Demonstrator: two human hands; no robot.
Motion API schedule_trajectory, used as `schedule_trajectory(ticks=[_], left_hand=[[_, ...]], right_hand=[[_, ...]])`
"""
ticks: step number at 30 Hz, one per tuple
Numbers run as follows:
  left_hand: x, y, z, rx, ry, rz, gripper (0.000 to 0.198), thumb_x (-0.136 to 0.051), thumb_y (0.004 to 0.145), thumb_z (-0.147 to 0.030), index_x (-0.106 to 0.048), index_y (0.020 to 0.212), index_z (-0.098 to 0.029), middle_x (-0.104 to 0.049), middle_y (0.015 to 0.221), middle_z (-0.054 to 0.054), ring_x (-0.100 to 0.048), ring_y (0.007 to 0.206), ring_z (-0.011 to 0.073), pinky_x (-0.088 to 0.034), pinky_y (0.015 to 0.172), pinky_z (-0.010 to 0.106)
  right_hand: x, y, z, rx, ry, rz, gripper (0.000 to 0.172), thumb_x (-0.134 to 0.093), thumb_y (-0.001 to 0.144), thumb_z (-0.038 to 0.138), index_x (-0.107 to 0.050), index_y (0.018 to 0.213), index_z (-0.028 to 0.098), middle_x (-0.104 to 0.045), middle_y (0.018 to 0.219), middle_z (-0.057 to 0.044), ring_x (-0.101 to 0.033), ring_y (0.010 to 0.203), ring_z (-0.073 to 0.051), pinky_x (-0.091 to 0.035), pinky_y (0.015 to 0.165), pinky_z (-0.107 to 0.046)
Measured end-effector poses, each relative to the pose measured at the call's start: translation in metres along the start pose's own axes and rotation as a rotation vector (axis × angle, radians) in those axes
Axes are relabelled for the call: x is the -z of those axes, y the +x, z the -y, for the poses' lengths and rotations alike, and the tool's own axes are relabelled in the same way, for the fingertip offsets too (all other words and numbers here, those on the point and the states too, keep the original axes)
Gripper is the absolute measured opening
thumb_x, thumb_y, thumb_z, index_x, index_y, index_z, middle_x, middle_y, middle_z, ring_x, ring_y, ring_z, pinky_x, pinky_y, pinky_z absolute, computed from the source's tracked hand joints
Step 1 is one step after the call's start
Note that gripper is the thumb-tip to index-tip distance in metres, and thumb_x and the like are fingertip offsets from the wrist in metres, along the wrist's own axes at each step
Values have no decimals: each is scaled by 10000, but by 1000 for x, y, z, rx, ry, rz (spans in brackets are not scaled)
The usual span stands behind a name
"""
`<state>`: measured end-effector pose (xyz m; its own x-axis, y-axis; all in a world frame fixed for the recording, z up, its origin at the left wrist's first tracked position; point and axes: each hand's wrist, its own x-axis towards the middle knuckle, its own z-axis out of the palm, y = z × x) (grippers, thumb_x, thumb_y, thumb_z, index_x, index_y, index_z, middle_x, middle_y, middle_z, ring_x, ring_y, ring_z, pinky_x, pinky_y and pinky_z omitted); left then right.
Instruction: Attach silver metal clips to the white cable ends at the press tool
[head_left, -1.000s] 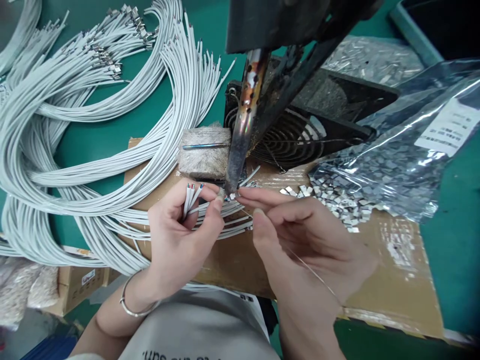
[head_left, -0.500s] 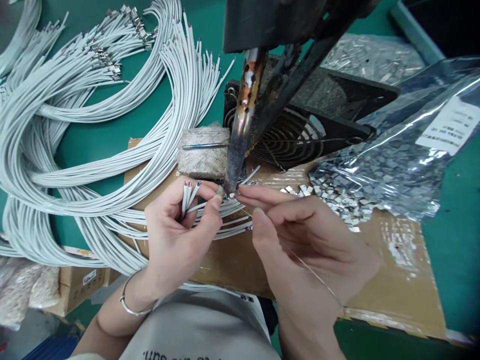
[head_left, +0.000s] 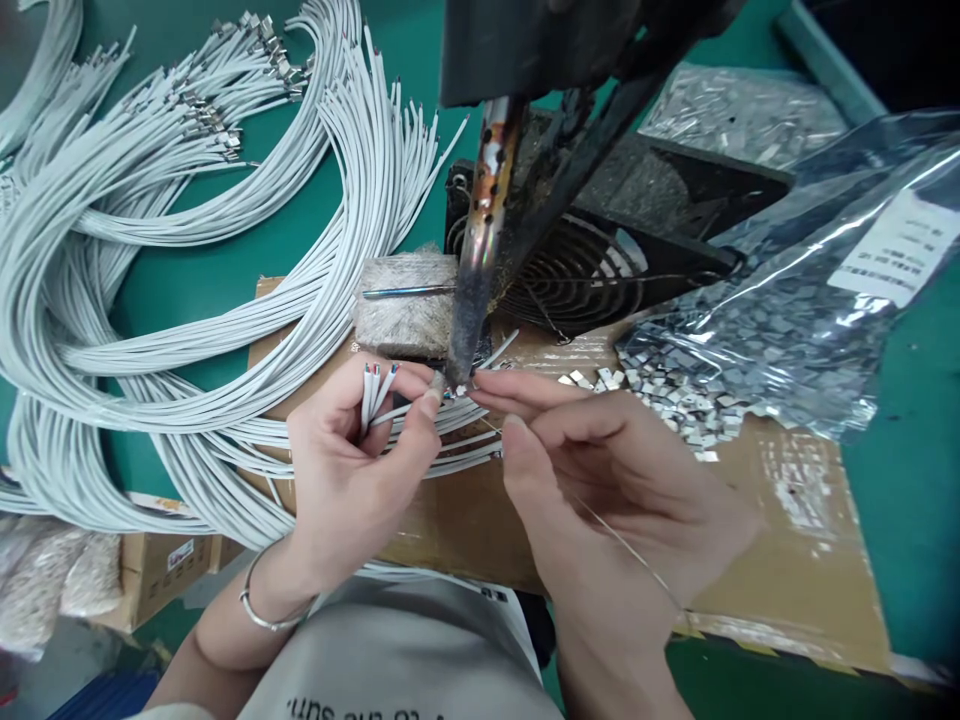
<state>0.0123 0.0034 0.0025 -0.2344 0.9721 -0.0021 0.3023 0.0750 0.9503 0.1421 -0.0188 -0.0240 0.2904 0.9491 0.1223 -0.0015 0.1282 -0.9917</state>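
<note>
My left hand [head_left: 352, 470] is closed on several thin white cables [head_left: 373, 392]; it pinches one cable end at the tip of the soldering iron [head_left: 480, 250], which is fixed and slants down from above. My right hand [head_left: 600, 470] pinches a small metal piece [head_left: 463, 390] against that same tip. A thin solder wire [head_left: 622, 545] also runs through the right hand, back toward my body. Both hands meet just below the iron, above a sheet of brown cardboard [head_left: 795, 560].
Large bundles of white cables [head_left: 150, 250] cover the green table on the left. A black fan [head_left: 592, 270] sits behind the iron, beside a worn cleaning block [head_left: 405, 310]. Clear bags of small metal pieces [head_left: 780, 340] spill onto the cardboard at right. A small carton [head_left: 157, 570] lies lower left.
Barely anything has moved. Both hands have stayed pinched at the iron's tip and shifted only a few pixels with the view.
</note>
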Motion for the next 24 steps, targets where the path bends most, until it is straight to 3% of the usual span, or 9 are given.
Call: schedule_trajectory(ticks=[12,24], left_hand=[[-1,1,-2,11,-21,9,143,-765,791,-70,-729,736,-198,-762,793,12,-680,719,144,-487,544,216],[0,1,-2,6,-7,16,147,-770,789,-77,-723,722,-199,-749,773,9,-637,684,134,-395,479,220]], right_hand=[[0,1,2,-12,-25,-23,221,-736,893,43,-692,815,245,-854,1056,-12,-828,957,-165,-663,887,-259],[-1,1,2,-25,-38,-37,199,-744,900,72,-700,803,241,-856,1044,-21,-832,941,-185,-678,849,-292]])
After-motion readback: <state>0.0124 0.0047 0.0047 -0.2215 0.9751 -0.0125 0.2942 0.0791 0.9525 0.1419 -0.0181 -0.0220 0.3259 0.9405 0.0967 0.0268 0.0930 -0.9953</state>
